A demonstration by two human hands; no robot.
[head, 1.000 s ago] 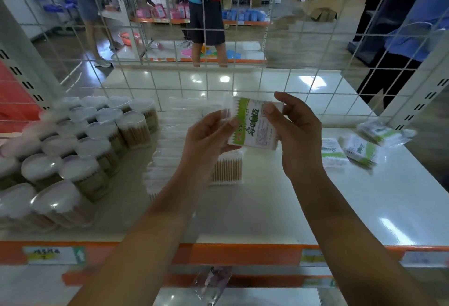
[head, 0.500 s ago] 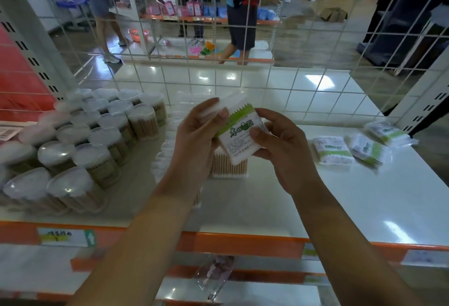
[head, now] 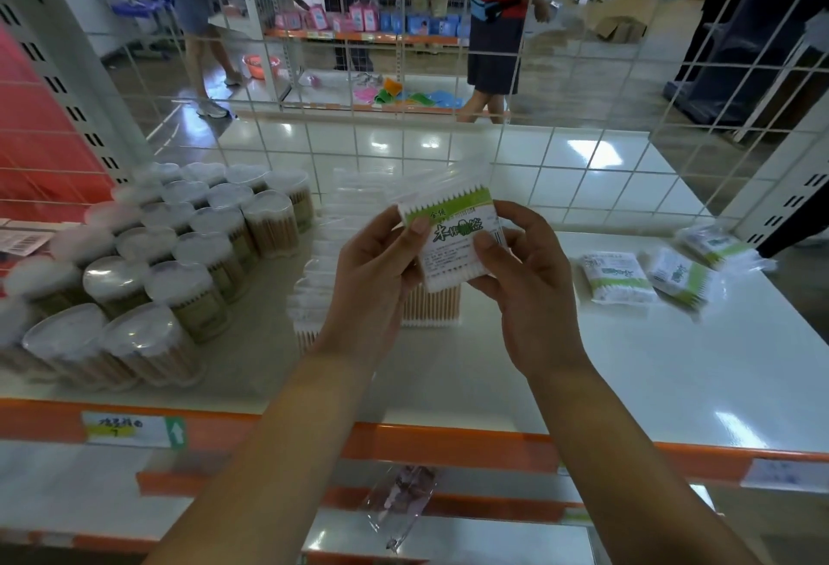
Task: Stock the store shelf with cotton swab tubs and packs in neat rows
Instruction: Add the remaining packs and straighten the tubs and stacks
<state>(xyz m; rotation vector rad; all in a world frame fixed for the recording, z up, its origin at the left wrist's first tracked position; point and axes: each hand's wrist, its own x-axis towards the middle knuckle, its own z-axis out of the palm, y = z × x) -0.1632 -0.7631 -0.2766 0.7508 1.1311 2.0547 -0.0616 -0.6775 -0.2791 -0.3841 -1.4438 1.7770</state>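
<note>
Both hands hold one cotton swab pack (head: 453, 250), white with a green band, label facing me, above the white shelf (head: 628, 376). My left hand (head: 372, 282) grips its left edge; my right hand (head: 525, 277) grips its right side with the thumb on the label. Behind the hands stand rows of clear swab packs (head: 323, 277) on edge. Round swab tubs (head: 179, 259) fill the left of the shelf in rows. Three loose packs (head: 619, 277) lie flat at the right.
A white wire grid (head: 448, 71) forms the shelf's back. An orange front rail (head: 448, 443) carries a price label (head: 130, 430). A clear wrapper (head: 399, 497) lies on the lower shelf. People stand in the aisle beyond the grid.
The pack has been turned between my hands, from tilted to label facing me, and lowered slightly. The view has shifted a little to the left.
</note>
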